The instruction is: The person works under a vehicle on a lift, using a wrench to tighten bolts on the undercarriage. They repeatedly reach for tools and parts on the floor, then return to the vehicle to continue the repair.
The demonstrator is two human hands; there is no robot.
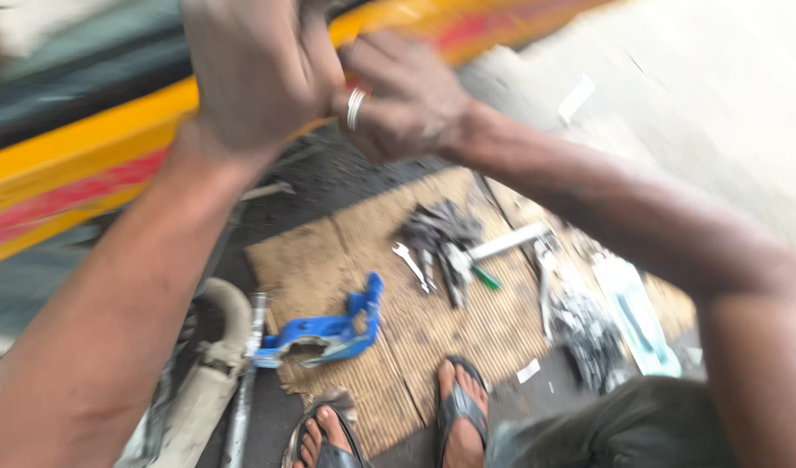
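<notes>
Both my hands are raised close together at the top of the head view, against a yellow and red vehicle body (77,165). My left hand (255,74) is curled with its back toward me. My right hand (398,100), a silver ring on one finger, has its fingers bent and touches the left. The picture is blurred and whatever sits between the hands is hidden.
Below lies a brown mat (415,321) on dark ground, with a blue plastic part (329,329), a pile of wrenches and tools (446,247), a green-handled screwdriver (487,277) and a pale bag (636,316). My sandalled feet (459,407) stand at the mat's edge. An exhaust pipe (212,373) lies left.
</notes>
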